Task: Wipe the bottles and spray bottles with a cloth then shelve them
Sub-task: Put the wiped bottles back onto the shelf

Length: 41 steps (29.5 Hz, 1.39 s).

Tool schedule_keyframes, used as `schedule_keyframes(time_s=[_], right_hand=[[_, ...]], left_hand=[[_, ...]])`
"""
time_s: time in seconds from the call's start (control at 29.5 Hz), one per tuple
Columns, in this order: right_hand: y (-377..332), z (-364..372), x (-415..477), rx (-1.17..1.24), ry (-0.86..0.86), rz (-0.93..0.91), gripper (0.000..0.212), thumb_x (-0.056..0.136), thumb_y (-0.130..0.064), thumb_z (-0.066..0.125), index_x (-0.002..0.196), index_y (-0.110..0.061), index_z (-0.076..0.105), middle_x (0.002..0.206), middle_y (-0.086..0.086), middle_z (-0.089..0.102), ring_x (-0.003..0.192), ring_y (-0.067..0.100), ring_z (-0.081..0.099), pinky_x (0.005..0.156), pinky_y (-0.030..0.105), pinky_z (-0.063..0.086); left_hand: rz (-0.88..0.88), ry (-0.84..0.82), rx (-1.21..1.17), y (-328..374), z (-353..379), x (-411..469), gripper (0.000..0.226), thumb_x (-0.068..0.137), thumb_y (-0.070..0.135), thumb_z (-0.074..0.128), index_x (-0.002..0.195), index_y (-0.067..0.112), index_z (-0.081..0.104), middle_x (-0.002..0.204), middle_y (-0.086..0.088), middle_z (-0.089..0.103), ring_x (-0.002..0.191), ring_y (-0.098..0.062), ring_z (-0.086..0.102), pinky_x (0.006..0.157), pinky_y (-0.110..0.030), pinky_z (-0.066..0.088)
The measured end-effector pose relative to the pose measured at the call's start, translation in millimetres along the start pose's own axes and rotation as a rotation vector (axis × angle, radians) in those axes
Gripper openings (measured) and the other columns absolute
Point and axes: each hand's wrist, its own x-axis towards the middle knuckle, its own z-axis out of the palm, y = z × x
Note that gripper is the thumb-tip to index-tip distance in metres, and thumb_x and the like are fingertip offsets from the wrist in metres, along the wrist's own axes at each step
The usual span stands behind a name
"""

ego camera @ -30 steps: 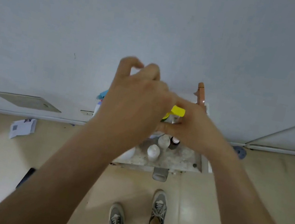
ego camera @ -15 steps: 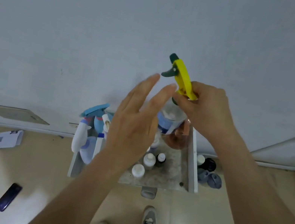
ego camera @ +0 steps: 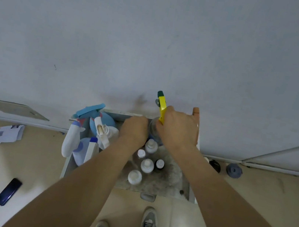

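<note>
A low shelf [ego camera: 170, 185] with a grimy grey top stands against the far wall [ego camera: 156, 44] on a pale floor [ego camera: 38, 171]. Spray bottles [ego camera: 69, 143] crowd its left side, and five small white-capped bottles [ego camera: 147, 165] stand near its middle. On the floor, a dark phone [ego camera: 8, 191] and a paper [ego camera: 9, 133] lie to the left, two dark round things [ego camera: 234, 170] to the right.
</note>
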Motion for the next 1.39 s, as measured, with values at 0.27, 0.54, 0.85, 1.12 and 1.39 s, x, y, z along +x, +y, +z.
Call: schedule_keyframes(time_s=[0.27, 0.54, 0.85, 1.12, 1.39], right_hand=[[-7, 3, 10, 0.004, -0.015, 0.007, 0.015, 0.090, -0.025, 0.054, 0.086, -0.017, 0.042, 0.072, 0.003, 0.048, 0.080, 0.029, 0.061, 0.112, 0.047, 0.027], [2, -11, -10, 0.065, 0.086, 0.018, 0.033, 0.087, -0.037, 0.058, 0.100, -0.008, 0.051, 0.099, 0.015, 0.063, 0.102, 0.035, 0.053, 0.076, 0.040, 0.039], [-41, -10, -32, 0.410, 0.006, -0.364, 0.040, 0.088, -0.003, 0.057, 0.127, -0.014, 0.059, 0.123, 0.009, 0.059, 0.110, 0.029, 0.055, 0.092, 0.043, 0.046], [-31, 0, -25, 0.198, 0.364, -0.042, 0.058, 0.081, -0.020, 0.071, 0.135, -0.018, 0.051, 0.129, 0.015, 0.051, 0.118, 0.037, 0.046, 0.093, 0.051, 0.038], [-9, -14, 0, 0.097, 0.044, 0.018, 0.054, 0.095, -0.026, 0.055, 0.143, -0.021, 0.032, 0.092, 0.005, 0.061, 0.095, 0.030, 0.053, 0.091, 0.041, 0.029]], left_hand=[[0.160, -0.159, 0.249, -6, 12, -26, 0.021, 0.094, 0.007, 0.054, 0.113, 0.005, 0.062, 0.119, -0.015, 0.065, 0.112, -0.031, 0.062, 0.089, -0.038, 0.049], [0.281, -0.023, 0.270, -1, -6, -59, 0.016, 0.089, 0.007, 0.060, 0.104, 0.012, 0.065, 0.110, -0.008, 0.067, 0.105, -0.026, 0.060, 0.076, -0.031, 0.046], [-0.148, 0.357, 0.113, -59, -66, -114, 0.062, 0.093, 0.055, 0.048, 0.143, 0.021, 0.035, 0.104, -0.007, 0.056, 0.095, -0.029, 0.057, 0.071, -0.039, 0.048], [-0.137, 0.356, -0.019, -56, -59, -99, 0.032, 0.099, 0.021, 0.047, 0.131, 0.024, 0.046, 0.104, -0.004, 0.068, 0.086, -0.024, 0.059, 0.068, -0.031, 0.038], [0.257, 0.253, -0.169, -51, -110, -78, 0.035, 0.086, 0.001, 0.059, 0.102, 0.028, 0.074, 0.095, 0.000, 0.072, 0.093, -0.022, 0.061, 0.088, -0.034, 0.045]])
